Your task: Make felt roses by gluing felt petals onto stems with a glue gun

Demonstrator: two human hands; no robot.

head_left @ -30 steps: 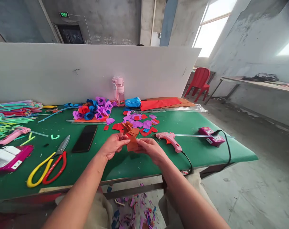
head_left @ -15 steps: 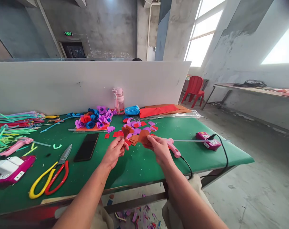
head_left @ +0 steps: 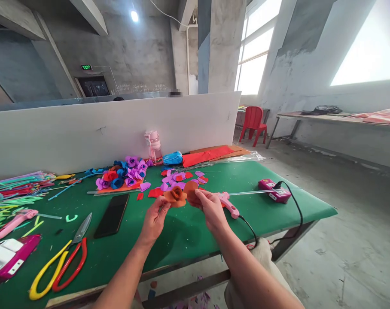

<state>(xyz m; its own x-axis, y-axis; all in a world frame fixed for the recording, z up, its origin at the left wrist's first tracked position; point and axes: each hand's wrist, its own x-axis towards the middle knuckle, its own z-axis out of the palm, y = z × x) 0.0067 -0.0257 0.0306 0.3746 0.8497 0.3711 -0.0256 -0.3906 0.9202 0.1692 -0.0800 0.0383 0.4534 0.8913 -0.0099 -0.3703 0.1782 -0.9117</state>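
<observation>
My left hand [head_left: 154,219] pinches the base of a half-made orange felt rose [head_left: 175,196], held above the green table [head_left: 182,231]. My right hand [head_left: 210,208] pinches an orange felt petal [head_left: 191,190] pressed against the rose's right side. Both hands are raised at mid-table, fingers closed on the felt. Loose red and purple felt petals [head_left: 178,180] lie on the table just behind the hands. A pink glue gun [head_left: 226,201] lies right next to my right hand.
Black phone [head_left: 112,215] and yellow-and-red scissors [head_left: 61,262] lie left of the hands. Finished felt roses [head_left: 124,174], a pink bottle [head_left: 153,145], coloured sticks [head_left: 14,189], a pink power strip [head_left: 274,191] with black cable, and a white partition [head_left: 101,128] behind.
Both hands rose and brought the petal onto the rose; the loose orange pieces now form a rounded flower. The camera tilted upward, showing more ceiling.
</observation>
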